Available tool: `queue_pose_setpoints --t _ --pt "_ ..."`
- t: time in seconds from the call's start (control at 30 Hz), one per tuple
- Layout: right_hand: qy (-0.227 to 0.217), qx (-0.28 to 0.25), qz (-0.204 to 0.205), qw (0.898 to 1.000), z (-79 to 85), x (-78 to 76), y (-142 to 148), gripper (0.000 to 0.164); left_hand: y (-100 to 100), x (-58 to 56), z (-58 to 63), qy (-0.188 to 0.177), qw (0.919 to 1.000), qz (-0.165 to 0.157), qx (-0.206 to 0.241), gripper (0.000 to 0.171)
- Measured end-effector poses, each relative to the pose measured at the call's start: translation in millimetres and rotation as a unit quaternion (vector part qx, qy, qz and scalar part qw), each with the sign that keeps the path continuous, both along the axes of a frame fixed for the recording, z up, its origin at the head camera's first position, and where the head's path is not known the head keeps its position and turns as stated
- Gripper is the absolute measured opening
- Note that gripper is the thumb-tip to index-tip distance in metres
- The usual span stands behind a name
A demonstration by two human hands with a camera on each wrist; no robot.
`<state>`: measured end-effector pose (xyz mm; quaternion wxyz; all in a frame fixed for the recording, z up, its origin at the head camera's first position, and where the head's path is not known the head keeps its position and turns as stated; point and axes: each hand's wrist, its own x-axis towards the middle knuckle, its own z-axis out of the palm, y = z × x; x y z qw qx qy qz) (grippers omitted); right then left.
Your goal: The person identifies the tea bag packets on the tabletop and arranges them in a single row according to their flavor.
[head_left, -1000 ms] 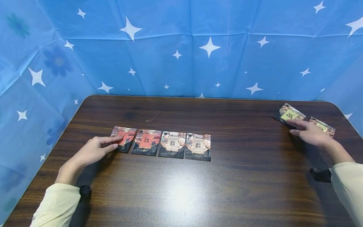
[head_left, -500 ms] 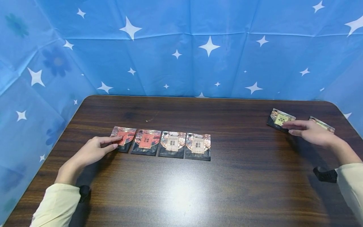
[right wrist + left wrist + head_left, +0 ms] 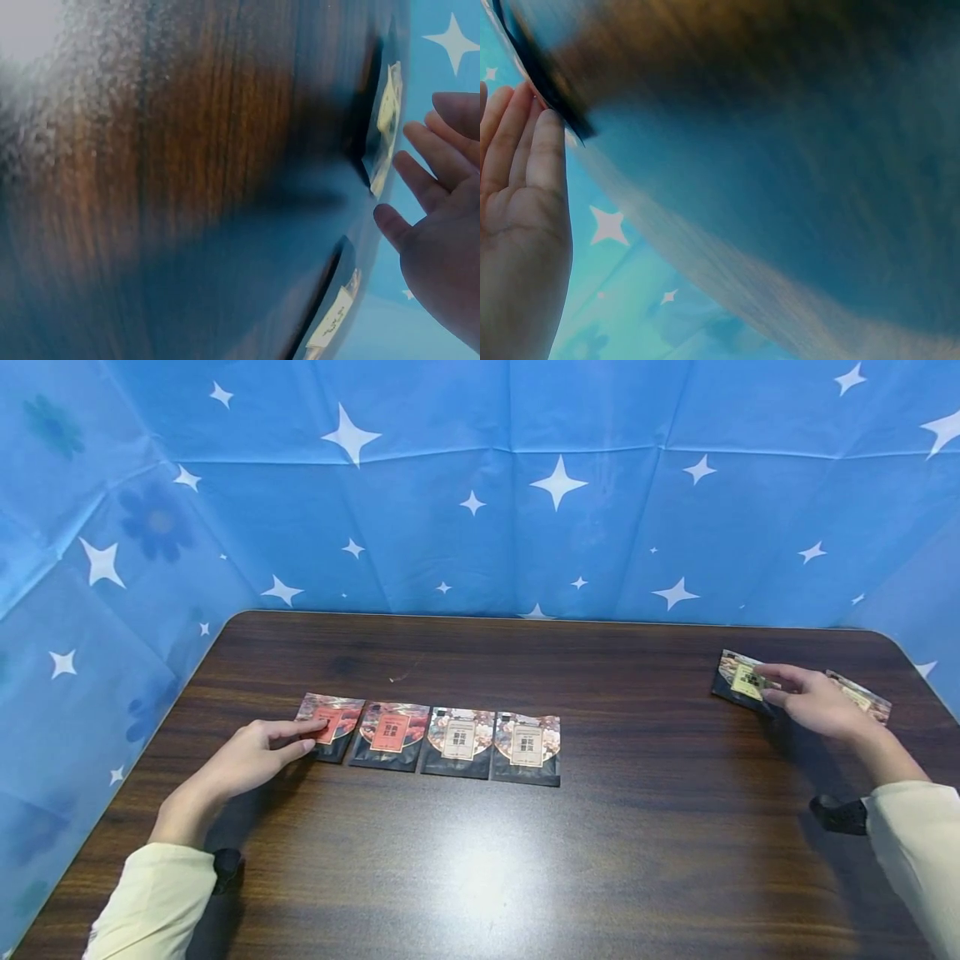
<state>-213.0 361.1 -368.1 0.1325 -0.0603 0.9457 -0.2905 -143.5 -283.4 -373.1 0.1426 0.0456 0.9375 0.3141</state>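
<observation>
My left hand [image 3: 243, 760] reaches over the leftmost red-labelled tea sachet [image 3: 341, 717], its extended index finger touching the label. In the left wrist view, the fingers of that hand [image 3: 525, 202] lie against a sachet's dark edge [image 3: 568, 112]. At the far right, my right hand [image 3: 825, 703] is above the right side of a yellow-labelled tea sachet [image 3: 741, 680], fingers loosely extended. The right wrist view has this hand [image 3: 442, 210] with fingers spread beside that sachet [image 3: 388, 112], gripping nothing. Partly behind the right hand lies a second yellow-labelled sachet [image 3: 862, 693].
Another red-labelled sachet [image 3: 390, 735] and two cream-labelled sachets [image 3: 458, 742] continue the left row on the dark wooden table [image 3: 637, 860]. A blue curtain with white stars [image 3: 600, 543] hangs behind the table's far edge.
The nearer yellow-labelled sachet slid left and slightly toward me under my right hand, turning a little. Since then the right fingers have shifted slightly right. The left hand keeps its place.
</observation>
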Motion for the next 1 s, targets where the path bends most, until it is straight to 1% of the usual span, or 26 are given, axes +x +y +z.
queue_pose_setpoints --t 0.23,0.33,0.67,0.83,1.0 --pt "-0.022 -0.011 0.006 1.000 -2.1 0.7 0.3 0.044 1.0 -0.3 -0.3 -0.005 1.0000 0.000 0.007 0.043" --pt "-0.030 -0.014 0.011 0.999 -2.1 1.3 0.1 0.049 1.7 -0.2 -0.1 -0.007 0.9999 0.001 0.010 0.043" --pt "-0.026 -0.013 0.014 0.999 -1.4 3.8 -3.0 0.042 2.0 0.2 0.7 -0.004 1.0000 0.004 0.003 0.043" --pt "-0.024 -0.023 0.034 0.999 -1.3 8.0 -7.3 0.042 1.7 0.0 0.7 -0.007 1.0000 0.005 0.003 0.043" --pt "-0.024 -0.023 0.054 0.998 -0.8 12.9 -18.1 0.042 2.4 0.1 1.9 -0.004 0.9999 0.008 -0.010 0.042"
